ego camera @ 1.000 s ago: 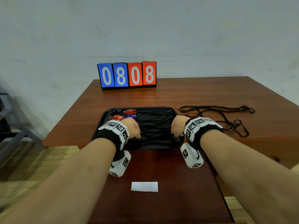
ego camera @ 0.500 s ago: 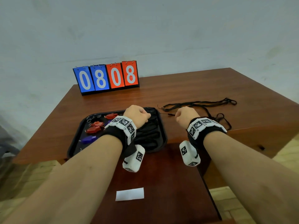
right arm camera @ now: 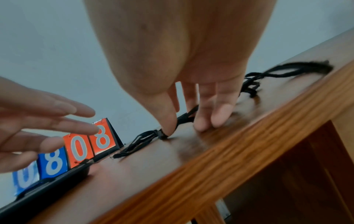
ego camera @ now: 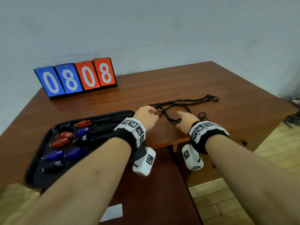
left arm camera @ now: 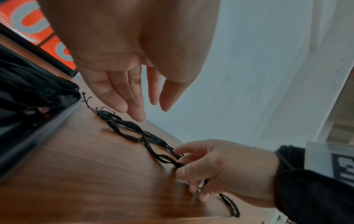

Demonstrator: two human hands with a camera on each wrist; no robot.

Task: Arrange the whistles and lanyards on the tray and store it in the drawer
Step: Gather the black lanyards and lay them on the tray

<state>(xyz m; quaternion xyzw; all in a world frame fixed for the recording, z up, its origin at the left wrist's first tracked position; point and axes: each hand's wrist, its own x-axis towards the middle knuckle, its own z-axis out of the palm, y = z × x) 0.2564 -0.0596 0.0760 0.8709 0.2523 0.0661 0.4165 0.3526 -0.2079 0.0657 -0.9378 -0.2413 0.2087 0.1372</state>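
Loose black lanyards (ego camera: 183, 101) lie tangled on the wooden table, right of the black tray (ego camera: 97, 117). On the tray lie red whistles (ego camera: 60, 142), blue whistles (ego camera: 53, 155), a black whistle (ego camera: 52, 165) and a pile of black lanyards. My left hand (ego camera: 151, 113) hovers just above the left end of the loose lanyards (left arm camera: 134, 131), fingers straight (left arm camera: 149, 110). My right hand (ego camera: 181, 120) pinches the lanyards (right arm camera: 141, 139) against the table, thumb on the cord and fingertips (right arm camera: 201, 124) on the wood.
A blue and orange flip scoreboard (ego camera: 78, 78) reading 0808 stands at the back left by the wall. Below the table's front edge a dark wooden surface (ego camera: 162, 192) juts toward me, with a white label (ego camera: 113, 212) on it. The tray overhangs the front edge.
Both hands left the tray's front edge and moved right and away to the loose lanyards. The right hand took hold of them. The head view swung right.
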